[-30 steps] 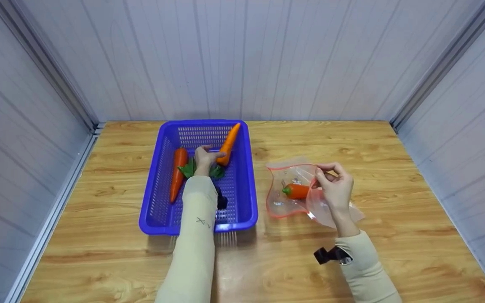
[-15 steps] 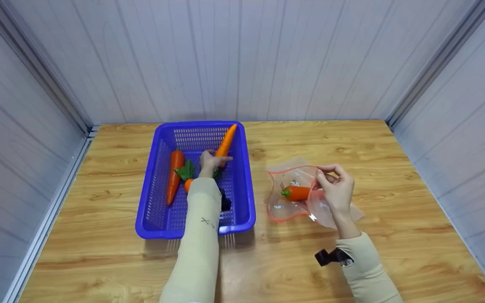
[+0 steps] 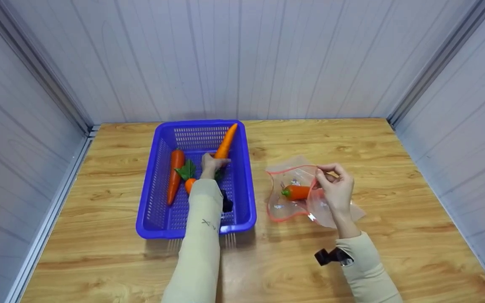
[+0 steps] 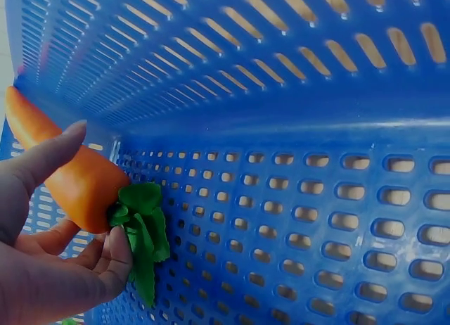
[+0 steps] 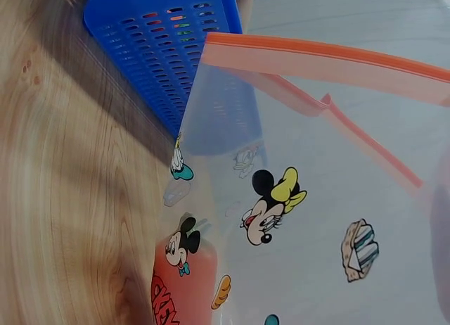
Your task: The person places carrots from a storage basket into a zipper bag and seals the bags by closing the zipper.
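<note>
In the blue plastic basket, my left hand curls round the thick end of an orange carrot. Its thumb lies across the carrot and the fingers are underneath, beside the green leaves. The carrot's thin tip leans on the basket's far right corner. To the right of the basket, my right hand pinches the red-edged rim of a clear zip bag, whose mouth gapes. An orange vegetable with a green top lies in the bag, its other end hidden. Cartoon prints show on the bag in the right wrist view.
A redder carrot lies along the basket's left side. Near it, a green leaf and a rounded orange piece are partly hidden by my left forearm. Pale panel walls stand behind and beside the wooden table.
My left hand has shifted slightly right over the carrot's thick end, uncovering the rounded orange piece beside the leaf. The right hand keeps its hold on the bag's rim.
</note>
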Demonstrator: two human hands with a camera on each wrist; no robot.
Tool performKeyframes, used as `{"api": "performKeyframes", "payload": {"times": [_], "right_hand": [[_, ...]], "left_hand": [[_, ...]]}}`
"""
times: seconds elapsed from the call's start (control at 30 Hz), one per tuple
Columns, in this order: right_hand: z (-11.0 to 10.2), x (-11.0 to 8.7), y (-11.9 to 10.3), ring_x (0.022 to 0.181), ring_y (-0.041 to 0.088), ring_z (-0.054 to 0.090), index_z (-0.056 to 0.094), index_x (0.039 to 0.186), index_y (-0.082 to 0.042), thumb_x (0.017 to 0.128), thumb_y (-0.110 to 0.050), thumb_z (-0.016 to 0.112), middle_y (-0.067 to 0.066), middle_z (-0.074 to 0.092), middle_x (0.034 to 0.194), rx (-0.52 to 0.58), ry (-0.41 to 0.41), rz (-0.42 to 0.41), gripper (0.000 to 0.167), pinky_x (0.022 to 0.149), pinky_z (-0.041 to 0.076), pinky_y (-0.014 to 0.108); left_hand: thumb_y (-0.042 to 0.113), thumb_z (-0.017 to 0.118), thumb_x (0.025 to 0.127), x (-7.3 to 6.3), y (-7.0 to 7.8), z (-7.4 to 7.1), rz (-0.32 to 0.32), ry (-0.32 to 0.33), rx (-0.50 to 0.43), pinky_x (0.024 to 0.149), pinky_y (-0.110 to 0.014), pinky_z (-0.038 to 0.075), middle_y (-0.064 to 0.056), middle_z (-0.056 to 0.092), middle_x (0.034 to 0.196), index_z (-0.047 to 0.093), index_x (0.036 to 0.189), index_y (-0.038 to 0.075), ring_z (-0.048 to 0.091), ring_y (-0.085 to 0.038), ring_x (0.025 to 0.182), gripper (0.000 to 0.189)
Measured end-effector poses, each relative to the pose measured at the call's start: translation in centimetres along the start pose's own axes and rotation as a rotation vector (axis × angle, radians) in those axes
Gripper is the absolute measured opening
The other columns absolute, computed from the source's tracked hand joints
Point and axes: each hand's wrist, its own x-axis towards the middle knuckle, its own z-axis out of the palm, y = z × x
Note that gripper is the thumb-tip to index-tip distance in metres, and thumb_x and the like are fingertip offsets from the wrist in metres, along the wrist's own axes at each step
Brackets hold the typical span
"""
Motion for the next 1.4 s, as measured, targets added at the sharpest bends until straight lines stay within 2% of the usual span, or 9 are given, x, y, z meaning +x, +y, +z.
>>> {"api": "performKeyframes", "payload": {"times": [0.1,0.2,0.3,0.4,0.63,0.7,0.87,0.97,1.4], "right_hand": [[0.0,0.0,0.1,0.042,0.012,0.054,0.055,0.082,0.020,0.076,0.017,0.055,0.008,0.056,0.069,0.001,0.001,-0.001,0.007,0.038,0.045,0.023],[0.1,0.0,0.1,0.042,0.012,0.054,0.055,0.082,0.020,0.076,0.016,0.055,0.009,0.056,0.069,-0.004,0.002,0.001,0.007,0.038,0.045,0.023],[0.1,0.0,0.1,0.042,0.012,0.054,0.056,0.082,0.019,0.076,0.016,0.055,0.009,0.055,0.069,-0.006,0.006,0.009,0.007,0.038,0.045,0.023],[0.3,0.0,0.1,0.042,0.012,0.053,0.055,0.082,0.019,0.076,0.017,0.055,0.010,0.055,0.069,-0.003,0.006,0.025,0.007,0.038,0.045,0.023],[0.8,0.0,-0.1,0.042,0.012,0.053,0.055,0.084,0.019,0.076,0.016,0.055,0.010,0.056,0.070,0.009,0.019,0.056,0.008,0.038,0.045,0.023],[1.0,-0.1,-0.1,0.042,0.012,0.053,0.056,0.084,0.018,0.076,0.016,0.055,0.010,0.056,0.070,0.009,0.022,0.060,0.008,0.038,0.045,0.024],[1.1,-0.1,0.1,0.042,0.013,0.053,0.056,0.083,0.018,0.076,0.016,0.055,0.013,0.055,0.070,0.015,0.019,0.059,0.007,0.038,0.046,0.024],[1.2,0.0,0.1,0.042,0.013,0.053,0.056,0.083,0.019,0.076,0.017,0.054,0.012,0.054,0.069,0.022,0.017,0.055,0.007,0.038,0.046,0.023],[1.4,0.1,0.2,0.042,0.012,0.053,0.056,0.084,0.018,0.077,0.017,0.054,0.010,0.054,0.070,0.022,0.025,0.066,0.008,0.039,0.046,0.023]], "left_hand": [[0.054,0.085,0.022,-2.0,1.5,-1.3,-0.019,0.003,0.011,0.068,-0.031,0.044,-0.005,0.060,0.088,0.062,0.102,0.009,0.053,-0.021,0.076,0.094],[0.037,0.088,0.041,-7.2,5.3,-4.2,-0.054,-0.047,-0.005,0.071,-0.031,0.045,-0.007,0.060,0.096,0.061,0.109,0.008,0.054,-0.022,0.082,0.079],[0.027,0.087,0.049,-10.2,7.5,-6.1,-0.050,-0.059,-0.029,0.070,-0.030,0.044,-0.009,0.061,0.097,0.063,0.109,0.008,0.055,-0.022,0.082,0.067],[0.028,0.088,0.044,-10.8,8.2,-6.6,-0.024,0.001,-0.007,0.062,-0.028,0.043,-0.008,0.063,0.086,0.068,0.098,0.009,0.055,-0.020,0.072,0.061],[0.051,0.085,0.033,-9.8,8.1,-7.6,0.001,-0.002,0.042,0.065,-0.029,0.047,-0.004,0.064,0.087,0.069,0.095,0.011,0.058,-0.019,0.075,0.076],[0.051,0.085,0.031,-12.1,9.8,-9.1,0.009,0.021,0.052,0.062,-0.029,0.047,-0.006,0.064,0.084,0.069,0.092,0.008,0.058,-0.019,0.072,0.077],[0.034,0.082,0.057,-20.9,16.6,-14.0,-0.052,-0.035,0.076,0.072,-0.033,0.048,-0.015,0.061,0.096,0.061,0.103,-0.003,0.058,-0.025,0.082,0.062],[0.030,0.078,0.065,-23.9,18.9,-15.9,-0.040,-0.043,0.099,0.066,-0.031,0.048,-0.015,0.059,0.091,0.058,0.102,-0.005,0.056,-0.022,0.073,0.055],[0.032,0.073,0.070,-25.4,21.0,-18.0,0.048,-0.035,0.118,0.056,-0.027,0.045,-0.013,0.056,0.084,0.054,0.097,-0.004,0.052,-0.018,0.062,0.049]]}}
